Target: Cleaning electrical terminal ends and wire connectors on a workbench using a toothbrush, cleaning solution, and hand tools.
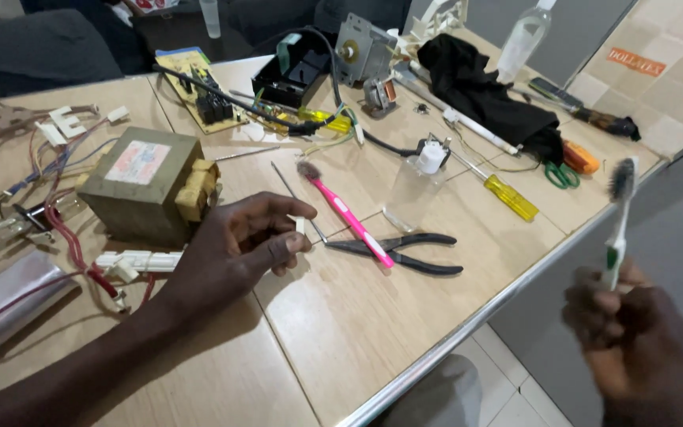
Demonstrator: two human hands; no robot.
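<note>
Fingers (278,237) of my left hand (231,253) curl together over the table (373,332), thumb and forefinger pinched on a small white part (299,225) that sits just beside the pink toothbrush (349,217) and the black pliers (405,251); the part looks light, stiff and easy to drop, so a firm pinch at its middle seems best; my right hand (634,332) is raised off the table's edge, blurred, its fingers wrapped around the lower handle of a white-and-green toothbrush (616,229) held upright with dark bristles on top; that brush should be light and rigid, a little slick, best gripped low on the handle; a heavy-looking transformer (148,186) with red wires (73,245) sits to my left; a yellow-handled screwdriver (507,194) lies further off.
</note>
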